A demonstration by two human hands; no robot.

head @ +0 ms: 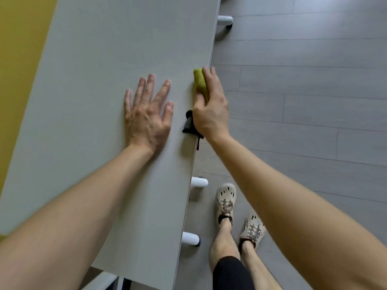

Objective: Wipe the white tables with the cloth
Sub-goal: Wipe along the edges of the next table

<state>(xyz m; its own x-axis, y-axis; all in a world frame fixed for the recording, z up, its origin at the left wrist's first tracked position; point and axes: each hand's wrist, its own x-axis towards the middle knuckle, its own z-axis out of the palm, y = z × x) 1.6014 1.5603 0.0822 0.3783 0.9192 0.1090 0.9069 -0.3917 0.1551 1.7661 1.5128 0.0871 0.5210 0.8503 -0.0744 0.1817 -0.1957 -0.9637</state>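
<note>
Wiping near edge of white surface (100, 59), stroke in hand; right hand (210, 109) grasping green cloth (200, 81) pressed at surface edge; left hand (147, 114) flat, fingers spread, released, bracing beside it; dark item (188, 122) under right palm, unclear; next probably a sweep along the edge with steady pressure.

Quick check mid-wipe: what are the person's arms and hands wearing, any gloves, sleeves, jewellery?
The left hand and right hand are bare: no gloves, rings or watch. The left forearm and right forearm are uncovered to the frame edge, no sleeves in view. A black piece sits by the right hand's heel; I cannot tell if it is worn.
</note>
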